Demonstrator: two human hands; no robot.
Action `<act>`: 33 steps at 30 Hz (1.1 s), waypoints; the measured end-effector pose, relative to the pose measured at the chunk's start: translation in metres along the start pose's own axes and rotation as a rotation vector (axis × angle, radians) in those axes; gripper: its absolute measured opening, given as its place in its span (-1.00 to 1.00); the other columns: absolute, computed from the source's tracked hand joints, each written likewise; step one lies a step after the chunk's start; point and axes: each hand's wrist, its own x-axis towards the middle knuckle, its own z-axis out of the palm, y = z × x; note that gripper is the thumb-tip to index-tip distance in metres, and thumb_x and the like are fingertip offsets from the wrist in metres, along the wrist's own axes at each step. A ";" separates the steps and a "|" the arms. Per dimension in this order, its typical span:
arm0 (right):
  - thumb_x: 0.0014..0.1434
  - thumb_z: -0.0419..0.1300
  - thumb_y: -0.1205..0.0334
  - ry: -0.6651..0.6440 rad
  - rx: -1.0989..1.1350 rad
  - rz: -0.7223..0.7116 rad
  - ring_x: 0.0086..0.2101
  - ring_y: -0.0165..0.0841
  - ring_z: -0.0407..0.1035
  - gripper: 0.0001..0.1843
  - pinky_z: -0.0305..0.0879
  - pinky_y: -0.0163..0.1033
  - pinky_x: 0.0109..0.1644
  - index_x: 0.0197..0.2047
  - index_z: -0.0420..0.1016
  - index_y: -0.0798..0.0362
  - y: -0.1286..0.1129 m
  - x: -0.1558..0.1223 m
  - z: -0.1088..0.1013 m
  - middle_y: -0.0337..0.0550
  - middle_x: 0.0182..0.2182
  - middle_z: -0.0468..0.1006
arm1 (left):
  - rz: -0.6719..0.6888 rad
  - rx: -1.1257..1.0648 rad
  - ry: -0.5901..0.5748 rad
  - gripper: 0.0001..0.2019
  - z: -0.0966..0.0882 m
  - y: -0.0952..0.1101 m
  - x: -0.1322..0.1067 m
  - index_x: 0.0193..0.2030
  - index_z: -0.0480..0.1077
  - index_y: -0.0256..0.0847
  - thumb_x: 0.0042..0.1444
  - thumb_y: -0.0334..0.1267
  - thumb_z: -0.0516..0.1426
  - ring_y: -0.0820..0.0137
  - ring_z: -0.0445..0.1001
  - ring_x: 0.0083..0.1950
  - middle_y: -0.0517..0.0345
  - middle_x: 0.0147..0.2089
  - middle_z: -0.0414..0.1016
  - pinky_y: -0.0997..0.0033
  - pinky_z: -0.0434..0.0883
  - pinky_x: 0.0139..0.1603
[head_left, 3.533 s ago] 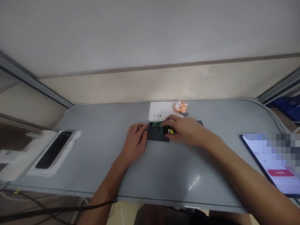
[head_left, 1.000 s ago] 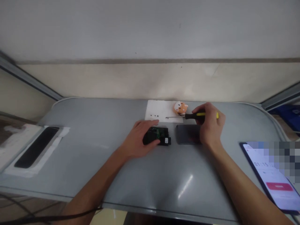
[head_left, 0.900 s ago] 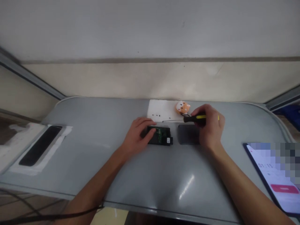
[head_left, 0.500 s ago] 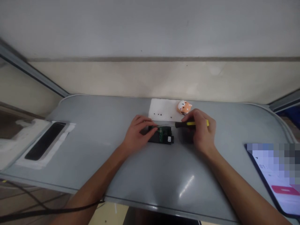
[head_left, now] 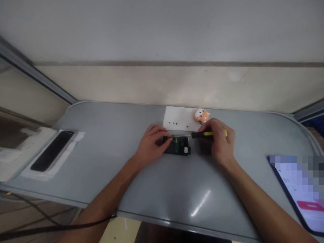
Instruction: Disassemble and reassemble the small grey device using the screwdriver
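Head view: grey table [head_left: 152, 189] before a pale wall [head_left: 141, 82]. Black case [head_left: 180, 151] flat on the table, green circuit board [head_left: 177, 145] bared. Covers the case's left end with left hand [head_left: 153, 143], grip impossible to tell; clasps a screwdriver [head_left: 197, 135] in right hand [head_left: 222, 140], just right of the case. Beyond the case, white paper [head_left: 178, 115], dark specks [head_left: 176, 123], orange toy [head_left: 201, 115]; right of it, dark cover [head_left: 205, 147], partly hidden by right hand.
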 end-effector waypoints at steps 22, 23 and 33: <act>0.41 0.10 -0.10 0.143 -0.147 -0.147 -0.47 -0.40 0.31 -0.52 0.21 -0.28 -0.45 -0.45 0.48 0.01 0.000 -0.009 0.003 -0.22 -0.50 0.44 | 0.132 0.055 -0.025 -0.90 -0.002 0.007 -0.001 -0.16 0.52 -0.15 0.26 -0.43 0.24 0.30 0.48 -0.12 0.10 -0.16 0.58 0.19 0.51 0.00; 0.41 0.10 -0.11 0.166 -0.156 -0.185 -0.44 -0.40 0.32 -0.53 0.24 -0.27 -0.41 -0.43 0.47 0.01 0.000 -0.009 0.004 -0.22 -0.48 0.45 | 0.135 0.053 -0.017 -0.90 -0.002 0.007 -0.001 -0.16 0.52 -0.15 0.25 -0.43 0.24 0.30 0.48 -0.12 0.10 -0.16 0.58 0.20 0.51 -0.01; 0.48 0.03 -0.13 0.216 -0.212 -0.258 -0.45 -0.42 0.29 -0.49 0.22 -0.26 -0.39 -0.40 0.42 0.01 -0.002 -0.010 0.004 -0.24 -0.48 0.43 | 0.141 0.036 -0.018 -0.88 -0.004 0.010 0.001 -0.16 0.48 -0.13 0.23 -0.43 0.23 0.28 0.48 -0.13 0.09 -0.16 0.58 0.18 0.50 -0.05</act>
